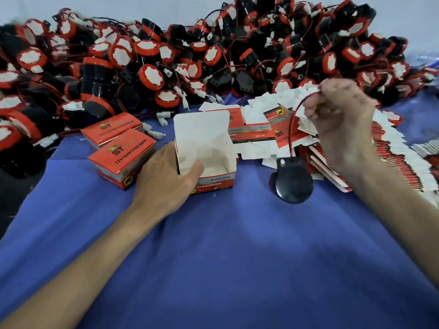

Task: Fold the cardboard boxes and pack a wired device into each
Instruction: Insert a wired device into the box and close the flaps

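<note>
- We see the left hand (164, 179) gripping the open box (206, 148) by its left wall, thumb inside.
- Right hand (342, 119) pinches the red wire (291, 129); the black device (293, 179) hangs just right of the box.
- Two closed boxes (122, 157) sit left of it.

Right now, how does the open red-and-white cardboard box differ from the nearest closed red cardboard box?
The open box has its lid flap up, showing an empty white inside; the closed box has its lid shut. The left hand grips the open box, not the closed box. Both share the same red printing.
</note>
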